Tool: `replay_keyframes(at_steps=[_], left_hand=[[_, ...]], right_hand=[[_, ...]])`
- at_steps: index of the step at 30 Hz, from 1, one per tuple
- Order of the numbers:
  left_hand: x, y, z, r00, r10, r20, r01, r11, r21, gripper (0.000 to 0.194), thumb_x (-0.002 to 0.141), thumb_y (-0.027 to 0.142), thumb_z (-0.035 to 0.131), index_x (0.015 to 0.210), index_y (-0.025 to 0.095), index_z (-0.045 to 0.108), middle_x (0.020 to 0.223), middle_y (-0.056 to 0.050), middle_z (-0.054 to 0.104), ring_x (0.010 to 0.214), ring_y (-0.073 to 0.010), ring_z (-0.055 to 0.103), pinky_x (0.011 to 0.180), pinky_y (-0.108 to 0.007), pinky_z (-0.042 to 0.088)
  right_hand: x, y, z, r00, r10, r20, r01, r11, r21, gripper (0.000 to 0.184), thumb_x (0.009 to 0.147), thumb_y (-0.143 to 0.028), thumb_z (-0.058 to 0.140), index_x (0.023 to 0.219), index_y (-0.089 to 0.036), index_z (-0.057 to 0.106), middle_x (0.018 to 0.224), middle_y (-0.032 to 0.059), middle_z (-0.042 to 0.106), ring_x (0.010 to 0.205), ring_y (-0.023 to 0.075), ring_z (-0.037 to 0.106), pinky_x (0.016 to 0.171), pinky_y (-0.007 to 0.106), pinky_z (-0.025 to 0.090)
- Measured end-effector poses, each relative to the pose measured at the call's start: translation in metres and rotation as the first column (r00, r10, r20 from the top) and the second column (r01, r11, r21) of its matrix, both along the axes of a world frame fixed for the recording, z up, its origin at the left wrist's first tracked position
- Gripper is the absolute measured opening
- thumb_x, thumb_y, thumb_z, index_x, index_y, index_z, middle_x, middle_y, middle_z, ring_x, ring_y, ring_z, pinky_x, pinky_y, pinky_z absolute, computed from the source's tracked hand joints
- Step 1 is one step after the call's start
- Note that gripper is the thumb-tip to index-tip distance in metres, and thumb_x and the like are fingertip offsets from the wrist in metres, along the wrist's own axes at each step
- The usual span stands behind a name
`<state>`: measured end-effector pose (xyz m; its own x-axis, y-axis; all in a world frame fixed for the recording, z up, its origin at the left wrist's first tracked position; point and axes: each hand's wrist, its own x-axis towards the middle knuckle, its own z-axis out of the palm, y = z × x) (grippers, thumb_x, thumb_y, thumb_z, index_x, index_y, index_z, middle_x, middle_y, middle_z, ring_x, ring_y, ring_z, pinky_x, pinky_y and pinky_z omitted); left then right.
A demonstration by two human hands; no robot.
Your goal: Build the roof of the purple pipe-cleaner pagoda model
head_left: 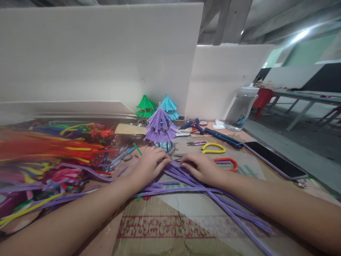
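My left hand (152, 164) rests on the near ends of a loose bundle of purple pipe cleaners (183, 177), its fingers curled down on them. From the right, my right hand (204, 170) closes thumb and fingers round the same bundle. The long stems cross below my wrists and fan toward the lower right. Just beyond my fingers stands a two-tiered purple pipe-cleaner model (161, 129) on a light blue base. Beside my right hand lie scissors, with a yellow handle loop (213, 148) and a red one (236, 165); their blades are partly hidden.
Colourful pipe cleaners (53, 142) heap at the left. Green (145, 106) and blue (169, 105) models stand behind the purple one. A glue gun (193, 124), dark blue cutter (223, 138), small snips (197, 143), phone (275, 160) and water bottle (241, 108) lie or stand rightward. White boards (101, 53) rise behind.
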<state>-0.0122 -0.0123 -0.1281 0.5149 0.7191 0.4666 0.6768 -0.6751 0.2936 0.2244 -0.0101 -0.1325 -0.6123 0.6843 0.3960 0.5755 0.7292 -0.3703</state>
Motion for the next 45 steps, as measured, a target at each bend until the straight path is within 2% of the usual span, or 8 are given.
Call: replay_keyframes(at_steps=[5, 14, 26, 30, 36, 38, 41, 45], left_hand=[[0.0, 0.003, -0.002, 0.997, 0.018, 0.079, -0.015, 0.999, -0.046, 0.022, 0.096, 0.031, 0.053, 0.08, 0.019, 0.062, 0.086, -0.003, 0.066, 0.087, -0.0202, 0.056, 0.079, -0.033, 0.039], [-0.001, 0.002, -0.002, 0.996, 0.027, 0.085, -0.025, 0.999, -0.024, 0.022, 0.097, 0.031, 0.051, 0.081, 0.019, 0.061, 0.087, -0.004, 0.065, 0.087, -0.0206, 0.056, 0.08, -0.034, 0.041], [-0.001, 0.007, -0.004, 0.983, 0.083, 0.164, -0.07, 0.994, -0.081, 0.022, 0.094, 0.029, 0.051, 0.079, 0.019, 0.062, 0.084, -0.005, 0.068, 0.086, -0.0218, 0.059, 0.078, -0.034, 0.043], [-0.002, 0.01, -0.006, 0.975, 0.112, 0.19, -0.097, 0.992, -0.085, 0.023, 0.094, 0.032, 0.051, 0.08, 0.019, 0.063, 0.084, -0.005, 0.069, 0.086, -0.0218, 0.061, 0.078, -0.034, 0.044], [-0.008, 0.025, -0.015, 0.904, 0.301, 0.303, -0.275, 0.953, -0.127, 0.023, 0.091, 0.034, 0.049, 0.078, 0.017, 0.058, 0.082, -0.006, 0.067, 0.083, -0.0226, 0.064, 0.079, -0.036, 0.048], [-0.011, 0.031, -0.018, 0.871, 0.366, 0.329, -0.32, 0.929, -0.185, 0.016, 0.087, 0.032, 0.052, 0.086, 0.017, 0.056, 0.088, -0.008, 0.068, 0.086, -0.0238, 0.065, 0.08, -0.038, 0.05], [-0.013, 0.038, -0.021, 0.823, 0.465, 0.325, -0.39, 0.88, -0.272, 0.026, 0.081, 0.033, 0.059, 0.1, 0.015, 0.055, 0.099, -0.012, 0.068, 0.095, -0.027, 0.066, 0.086, -0.041, 0.05], [-0.016, 0.043, -0.025, 0.817, 0.487, 0.309, -0.409, 0.867, -0.286, 0.036, 0.079, 0.038, 0.062, 0.105, 0.014, 0.054, 0.104, -0.014, 0.068, 0.1, -0.0298, 0.065, 0.09, -0.045, 0.049]], right_hand=[[0.0, 0.004, -0.003, 1.0, -0.022, -0.001, 0.022, 0.999, -0.042, 0.019, 0.094, -0.029, 0.051, 0.096, -0.02, 0.068, 0.089, 0.0056, 0.073, 0.079, 0.0175, 0.065, 0.072, 0.028, 0.046], [-0.001, 0.005, -0.005, 0.997, -0.071, 0.035, 0.073, 0.994, -0.077, 0.019, 0.091, -0.035, 0.058, 0.091, -0.02, 0.068, 0.083, 0.0039, 0.071, 0.074, 0.0166, 0.062, 0.067, 0.027, 0.044], [0.001, 0.003, -0.006, 0.999, 0.011, 0.052, -0.01, 1.0, -0.023, 0.017, 0.092, -0.03, 0.051, 0.095, -0.02, 0.065, 0.084, 0.0038, 0.069, 0.073, 0.0154, 0.06, 0.066, 0.026, 0.043], [0.001, 0.003, -0.006, 1.0, -0.027, 0.017, 0.027, 0.999, -0.042, 0.016, 0.092, -0.029, 0.051, 0.092, -0.019, 0.064, 0.081, 0.0035, 0.067, 0.07, 0.0149, 0.058, 0.064, 0.026, 0.043], [0.0, 0.001, -0.002, 0.996, -0.087, -0.027, 0.085, 0.995, -0.058, 0.014, 0.09, -0.027, 0.05, 0.086, -0.018, 0.06, 0.074, 0.0023, 0.064, 0.065, 0.014, 0.055, 0.06, 0.025, 0.04], [0.0, 0.001, -0.002, 0.996, -0.09, -0.023, 0.089, 0.995, -0.053, 0.014, 0.09, -0.028, 0.05, 0.086, -0.018, 0.059, 0.074, 0.0022, 0.063, 0.065, 0.0141, 0.054, 0.059, 0.026, 0.039], [0.0, 0.001, -0.001, 0.996, -0.09, -0.024, 0.089, 0.996, -0.028, 0.013, 0.091, -0.027, 0.048, 0.086, -0.019, 0.057, 0.075, 0.0028, 0.062, 0.066, 0.0151, 0.054, 0.06, 0.027, 0.04], [0.0, 0.004, -0.001, 0.998, -0.053, -0.045, 0.057, 0.992, 0.109, 0.008, 0.09, -0.022, 0.049, 0.086, -0.019, 0.055, 0.097, 0.0092, 0.063, 0.09, 0.0206, 0.058, 0.081, 0.035, 0.046]])
